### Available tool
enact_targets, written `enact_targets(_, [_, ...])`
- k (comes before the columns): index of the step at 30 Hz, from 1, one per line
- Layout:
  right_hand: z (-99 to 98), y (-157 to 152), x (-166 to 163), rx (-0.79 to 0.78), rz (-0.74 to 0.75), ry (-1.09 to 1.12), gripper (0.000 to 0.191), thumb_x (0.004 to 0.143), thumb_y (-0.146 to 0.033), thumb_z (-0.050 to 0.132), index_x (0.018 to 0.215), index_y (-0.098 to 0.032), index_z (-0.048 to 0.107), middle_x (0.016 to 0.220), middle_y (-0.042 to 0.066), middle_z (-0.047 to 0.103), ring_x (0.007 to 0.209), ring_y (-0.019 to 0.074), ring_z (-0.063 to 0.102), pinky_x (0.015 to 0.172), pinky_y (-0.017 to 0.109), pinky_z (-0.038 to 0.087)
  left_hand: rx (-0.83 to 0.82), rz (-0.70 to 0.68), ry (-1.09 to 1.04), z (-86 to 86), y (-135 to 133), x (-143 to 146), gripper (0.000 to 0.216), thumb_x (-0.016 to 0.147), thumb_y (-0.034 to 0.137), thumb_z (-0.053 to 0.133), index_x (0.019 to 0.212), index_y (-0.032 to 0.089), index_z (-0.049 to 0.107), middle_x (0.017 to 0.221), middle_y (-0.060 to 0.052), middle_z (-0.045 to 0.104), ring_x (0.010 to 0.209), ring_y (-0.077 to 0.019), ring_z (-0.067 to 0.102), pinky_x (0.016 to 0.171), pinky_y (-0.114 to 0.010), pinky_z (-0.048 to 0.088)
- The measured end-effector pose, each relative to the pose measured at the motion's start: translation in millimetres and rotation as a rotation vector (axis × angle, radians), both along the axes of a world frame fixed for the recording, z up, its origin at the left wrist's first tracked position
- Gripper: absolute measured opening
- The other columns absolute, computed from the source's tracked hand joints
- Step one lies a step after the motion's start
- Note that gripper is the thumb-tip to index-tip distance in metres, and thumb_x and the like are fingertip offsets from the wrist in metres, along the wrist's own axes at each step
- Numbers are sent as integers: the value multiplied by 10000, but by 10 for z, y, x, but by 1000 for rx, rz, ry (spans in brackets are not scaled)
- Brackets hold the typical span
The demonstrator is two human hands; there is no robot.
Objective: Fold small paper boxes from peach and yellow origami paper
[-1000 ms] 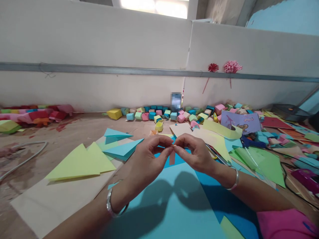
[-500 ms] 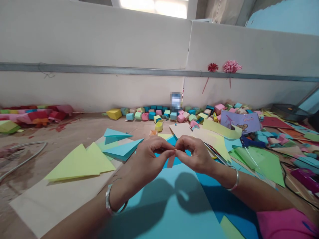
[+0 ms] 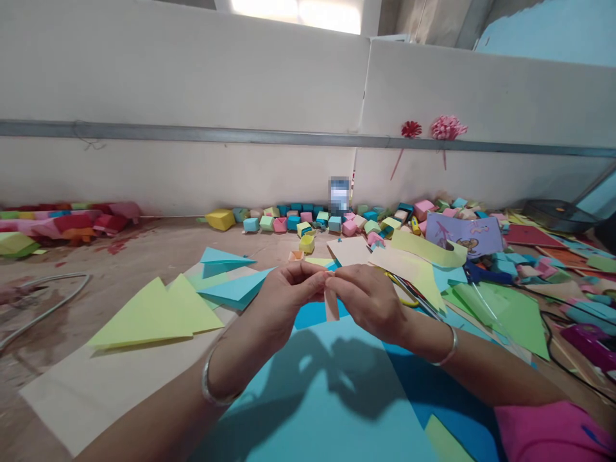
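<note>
Between my fingertips is a small peach paper strip point(image 3: 332, 305), its lower end hanging down and its top hidden by my fingers. My left hand point(image 3: 289, 298) pinches it from the left, thumb against forefinger. Pressed up against it from the right is my right hand point(image 3: 370, 300), fingers curled and closed on the same strip. Both hands are held above a light blue paper sheet point(image 3: 308, 398), where their shadows fall. A darker blue sheet point(image 3: 433, 378) lies partly under it on the right.
Left of my hands lie folded yellow paper point(image 3: 154, 317) and folded blue paper point(image 3: 238, 290). Yellow-handled scissors point(image 3: 407, 298) rest beyond my right wrist. Small paper cubes point(image 3: 293, 222) line the wall, near a blurred phone point(image 3: 339, 194). A blue glue gun point(image 3: 488, 274) lies to the right.
My right hand has rolled over, its fingers now curling down around the strip. The strip's hanging end has shifted slightly and shows more broadly. My left hand has turned slightly.
</note>
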State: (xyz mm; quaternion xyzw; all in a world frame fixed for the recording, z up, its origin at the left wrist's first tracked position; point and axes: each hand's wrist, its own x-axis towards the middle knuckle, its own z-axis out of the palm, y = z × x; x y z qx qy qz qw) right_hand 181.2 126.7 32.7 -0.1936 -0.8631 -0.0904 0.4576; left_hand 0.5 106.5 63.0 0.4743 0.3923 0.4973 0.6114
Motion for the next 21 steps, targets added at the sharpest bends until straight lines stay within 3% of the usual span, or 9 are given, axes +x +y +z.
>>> enact_targets(7, [112,-57,-13,-41,-28,57,139,915,-110,499,960,-177,612,834,79,701,767,173,634,670,292,486,42,14,50,-70,-42,-3,141,768,319,761,779,183,723,768,-3,694,710,-114,606,663,-230,475])
enact_targets(13, [64,-49,13,87,-159,-137,139,904,-124,510,934,-196,625,782,51,700,698,167,606,620,307,423,20,-2,16,-61,-42,0,115,764,302,764,778,195,726,734,13,688,672,-101,607,627,-210,470])
enact_targets(16, [82,-47,3,-7,-88,-21,136,930,-132,474,935,-188,598,836,69,701,769,172,624,668,303,464,43,17,58,-77,-39,7,139,770,323,761,755,189,725,725,10,678,673,-99,596,644,-214,479])
enact_targets(21, [108,-50,-31,-321,40,210,65,902,-150,533,894,-193,582,807,48,665,738,157,603,670,295,494,39,36,66,-96,-49,29,155,771,346,765,794,194,744,785,-5,689,713,-104,601,696,-232,501])
